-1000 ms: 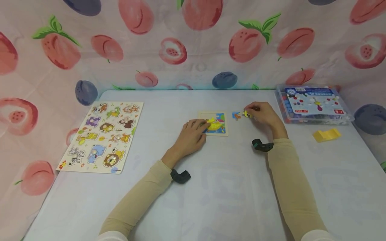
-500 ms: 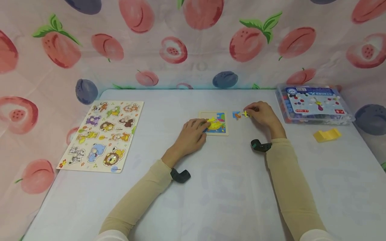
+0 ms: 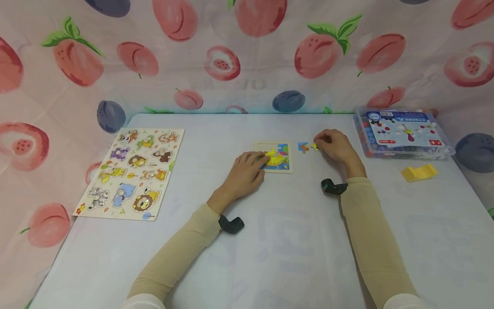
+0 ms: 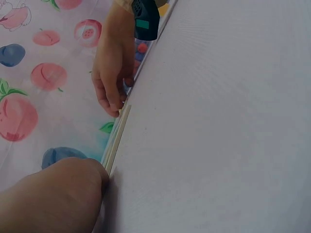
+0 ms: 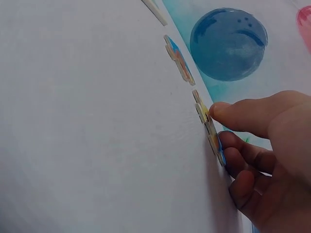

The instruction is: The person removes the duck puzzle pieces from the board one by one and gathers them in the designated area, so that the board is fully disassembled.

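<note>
In the head view a small square jigsaw puzzle [image 3: 284,166] lies on the white table, its wooden frame holding a yellow picture and a bare patch at the upper left. My left hand [image 3: 245,174] rests on the puzzle's left side with fingers fairly relaxed, covering that corner. To the right lies a loose blue and brown puzzle piece [image 3: 302,147], with a yellow puzzle piece [image 5: 204,115] beside it. My right hand [image 3: 336,145] has its thumb and curled fingers at that yellow piece, pinching its edges, which stays flat on the table in the right wrist view.
A wooden animal peg board [image 3: 133,174] lies at the left. At the back right stands a clear plastic box [image 3: 403,131] with a printed label, and a yellow wavy block [image 3: 419,173] sits in front of it. A fruit-patterned cloth [image 3: 254,56] hangs behind the table.
My right hand's fingertips have shifted very slightly at the yellow puzzle piece. My left hand stays on the puzzle.
</note>
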`<action>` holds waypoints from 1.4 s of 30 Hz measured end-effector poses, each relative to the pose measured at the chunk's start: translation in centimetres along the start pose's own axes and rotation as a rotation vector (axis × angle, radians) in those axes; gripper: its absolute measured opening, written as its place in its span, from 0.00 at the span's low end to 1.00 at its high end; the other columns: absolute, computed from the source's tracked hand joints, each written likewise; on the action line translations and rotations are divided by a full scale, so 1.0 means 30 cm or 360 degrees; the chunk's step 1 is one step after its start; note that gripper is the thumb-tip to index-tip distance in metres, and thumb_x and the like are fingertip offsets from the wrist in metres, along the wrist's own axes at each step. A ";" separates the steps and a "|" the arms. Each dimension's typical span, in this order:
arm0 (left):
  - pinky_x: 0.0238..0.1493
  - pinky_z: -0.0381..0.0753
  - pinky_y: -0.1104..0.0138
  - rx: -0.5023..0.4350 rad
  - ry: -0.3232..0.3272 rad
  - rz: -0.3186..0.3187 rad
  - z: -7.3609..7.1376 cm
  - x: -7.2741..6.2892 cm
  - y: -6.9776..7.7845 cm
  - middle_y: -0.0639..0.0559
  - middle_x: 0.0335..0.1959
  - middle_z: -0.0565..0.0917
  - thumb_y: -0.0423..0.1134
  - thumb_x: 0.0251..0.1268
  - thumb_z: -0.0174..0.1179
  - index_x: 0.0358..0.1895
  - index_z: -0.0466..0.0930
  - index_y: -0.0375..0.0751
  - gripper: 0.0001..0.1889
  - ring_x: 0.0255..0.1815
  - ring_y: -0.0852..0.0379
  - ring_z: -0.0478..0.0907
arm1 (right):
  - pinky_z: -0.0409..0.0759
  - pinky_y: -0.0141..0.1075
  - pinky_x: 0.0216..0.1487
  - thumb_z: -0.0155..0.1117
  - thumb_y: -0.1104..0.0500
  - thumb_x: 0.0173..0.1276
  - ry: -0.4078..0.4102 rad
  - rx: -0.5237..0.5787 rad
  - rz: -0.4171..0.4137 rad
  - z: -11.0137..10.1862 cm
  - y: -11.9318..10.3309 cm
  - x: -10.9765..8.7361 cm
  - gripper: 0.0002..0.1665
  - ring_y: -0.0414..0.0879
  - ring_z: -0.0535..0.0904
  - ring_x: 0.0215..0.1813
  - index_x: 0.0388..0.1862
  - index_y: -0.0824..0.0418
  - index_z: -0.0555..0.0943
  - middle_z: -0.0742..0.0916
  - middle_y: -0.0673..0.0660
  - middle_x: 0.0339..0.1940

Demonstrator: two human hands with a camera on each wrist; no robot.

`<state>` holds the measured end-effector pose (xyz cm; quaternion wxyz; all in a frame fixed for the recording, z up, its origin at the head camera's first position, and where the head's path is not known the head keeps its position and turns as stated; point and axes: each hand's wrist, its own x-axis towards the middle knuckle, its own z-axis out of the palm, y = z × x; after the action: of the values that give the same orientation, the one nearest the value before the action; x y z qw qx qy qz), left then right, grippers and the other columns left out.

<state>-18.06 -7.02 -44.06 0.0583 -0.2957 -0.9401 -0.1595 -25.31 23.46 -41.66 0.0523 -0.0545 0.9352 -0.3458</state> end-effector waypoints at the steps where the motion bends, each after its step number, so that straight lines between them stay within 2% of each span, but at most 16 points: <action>1: 0.67 0.61 0.51 0.0001 -0.0001 0.0000 0.000 0.000 0.001 0.50 0.68 0.67 0.43 0.71 0.45 0.67 0.67 0.48 0.22 0.69 0.48 0.60 | 0.67 0.43 0.49 0.53 0.55 0.72 0.0001 0.0006 0.0008 0.000 -0.001 0.000 0.16 0.54 0.70 0.47 0.49 0.65 0.78 0.78 0.64 0.45; 7: 0.67 0.61 0.51 0.0006 -0.0006 -0.0002 -0.004 0.001 0.000 0.50 0.68 0.67 0.43 0.71 0.45 0.67 0.67 0.48 0.22 0.69 0.48 0.60 | 0.68 0.49 0.56 0.51 0.53 0.73 0.0033 0.0058 0.0016 -0.001 -0.008 0.000 0.18 0.56 0.70 0.52 0.51 0.65 0.77 0.78 0.65 0.49; 15: 0.67 0.61 0.51 0.0010 -0.0013 -0.0004 -0.007 0.003 0.000 0.49 0.68 0.67 0.43 0.71 0.45 0.67 0.67 0.48 0.22 0.69 0.48 0.60 | 0.68 0.44 0.48 0.52 0.54 0.72 0.0115 0.0061 -0.0074 0.012 -0.018 0.007 0.17 0.55 0.73 0.47 0.48 0.65 0.78 0.79 0.65 0.46; 21: 0.67 0.61 0.51 0.0015 -0.0020 -0.0007 -0.009 0.000 0.003 0.49 0.68 0.67 0.43 0.71 0.45 0.67 0.67 0.48 0.22 0.69 0.48 0.60 | 0.69 0.45 0.50 0.51 0.55 0.73 0.0104 0.0087 -0.0089 0.034 -0.026 0.018 0.16 0.54 0.72 0.48 0.49 0.64 0.78 0.79 0.63 0.48; 24: 0.67 0.61 0.51 0.0018 -0.0015 -0.0002 -0.008 -0.001 0.002 0.49 0.68 0.67 0.43 0.71 0.45 0.67 0.67 0.48 0.22 0.69 0.48 0.61 | 0.69 0.47 0.52 0.52 0.56 0.72 0.0109 0.0136 -0.0131 0.046 -0.035 0.018 0.15 0.54 0.72 0.50 0.49 0.64 0.78 0.79 0.63 0.49; 28: 0.67 0.61 0.51 0.0009 -0.0015 -0.0001 -0.006 -0.001 0.002 0.49 0.68 0.67 0.43 0.71 0.45 0.67 0.67 0.48 0.22 0.69 0.48 0.60 | 0.71 0.46 0.49 0.53 0.56 0.72 0.0121 0.0170 -0.0203 0.061 -0.053 0.015 0.14 0.54 0.74 0.48 0.48 0.63 0.79 0.79 0.62 0.50; 34: 0.68 0.60 0.51 -0.0002 -0.0025 -0.0007 -0.002 -0.001 0.002 0.50 0.68 0.67 0.43 0.72 0.44 0.67 0.67 0.48 0.22 0.69 0.48 0.60 | 0.74 0.47 0.52 0.53 0.54 0.72 0.0024 0.0181 -0.0221 0.082 -0.086 0.013 0.15 0.55 0.77 0.47 0.50 0.61 0.78 0.79 0.60 0.50; 42: 0.68 0.59 0.51 -0.0012 -0.0033 -0.0007 -0.004 0.000 0.002 0.49 0.68 0.67 0.43 0.72 0.45 0.67 0.67 0.48 0.22 0.70 0.48 0.59 | 0.71 0.48 0.60 0.56 0.60 0.70 -0.0099 0.0166 -0.0332 0.108 -0.133 0.013 0.12 0.53 0.74 0.54 0.49 0.62 0.78 0.79 0.60 0.50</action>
<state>-18.03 -7.00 -43.93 0.0469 -0.2954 -0.9407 -0.1602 -24.99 18.31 -41.54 0.0478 -0.1593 0.9032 -0.3958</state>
